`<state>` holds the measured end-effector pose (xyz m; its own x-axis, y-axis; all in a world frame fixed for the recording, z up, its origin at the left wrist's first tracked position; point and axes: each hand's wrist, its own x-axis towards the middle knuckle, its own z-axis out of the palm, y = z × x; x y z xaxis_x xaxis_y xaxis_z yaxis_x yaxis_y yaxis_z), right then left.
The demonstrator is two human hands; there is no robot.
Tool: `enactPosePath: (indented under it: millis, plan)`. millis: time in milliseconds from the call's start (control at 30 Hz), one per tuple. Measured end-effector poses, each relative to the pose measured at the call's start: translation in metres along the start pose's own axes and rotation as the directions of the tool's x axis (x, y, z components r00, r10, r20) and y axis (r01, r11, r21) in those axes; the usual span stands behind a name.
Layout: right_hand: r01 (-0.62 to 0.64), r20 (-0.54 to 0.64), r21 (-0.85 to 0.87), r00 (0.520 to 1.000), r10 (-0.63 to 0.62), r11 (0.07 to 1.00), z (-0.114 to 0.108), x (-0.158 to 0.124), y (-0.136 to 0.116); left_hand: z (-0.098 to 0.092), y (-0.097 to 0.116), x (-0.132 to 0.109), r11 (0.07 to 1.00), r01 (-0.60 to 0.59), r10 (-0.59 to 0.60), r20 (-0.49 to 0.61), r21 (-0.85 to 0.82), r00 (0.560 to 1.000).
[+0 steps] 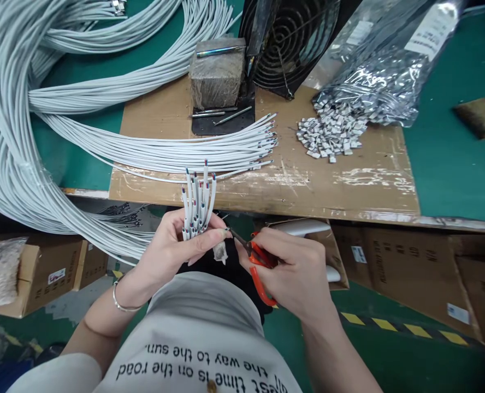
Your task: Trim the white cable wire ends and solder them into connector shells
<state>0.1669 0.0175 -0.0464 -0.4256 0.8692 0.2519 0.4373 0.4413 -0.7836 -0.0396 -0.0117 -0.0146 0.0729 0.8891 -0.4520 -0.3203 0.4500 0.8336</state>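
Near the bench, my shirt reads, upside down: "…est time is on the road … the way to the sun."

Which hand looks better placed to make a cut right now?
Probably the right hand: it holds the orange-handled scissors, their blades pointing toward the left hand. The left is occupied, gripping the bundle of white cables.

The right hand hides part of the scissors; the left edge crops the white cables.
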Motion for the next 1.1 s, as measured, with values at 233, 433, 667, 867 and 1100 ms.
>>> enactPosePath:
  millis: [233,433,667,867,1100]
  plan:
    - [0.013,0.0,-0.013,1.0,-0.013,1.0,0.001,-0.001,-0.0003,0.0015,0.003,-0.0008,0.999,0.008,-0.007,-0.018,0.035,1.0]
    - [0.008,0.004,-0.017,1.0,-0.008,1.0,0.0004,-0.001,0.0,0.0024,0.0033,0.0006,0.998,0.012,-0.01,-0.027,0.056,1.0]
    - [0.033,-0.004,-0.024,0.999,-0.034,0.999,-0.0008,-0.0016,0.0002,0.0034,0.0043,-0.0006,0.997,-0.027,0.028,-0.018,0.072,0.999]
    - [0.034,-0.006,-0.048,0.999,-0.034,0.998,-0.0013,-0.0019,0.0009,0.0057,0.0049,0.0002,0.993,-0.044,0.047,-0.026,0.111,0.999]
    - [0.008,-0.092,-0.009,0.996,-0.009,1.0,0.0057,-0.0047,-0.0033,0.0079,0.0026,0.0013,0.982,-0.109,0.12,-0.067,0.156,0.99]
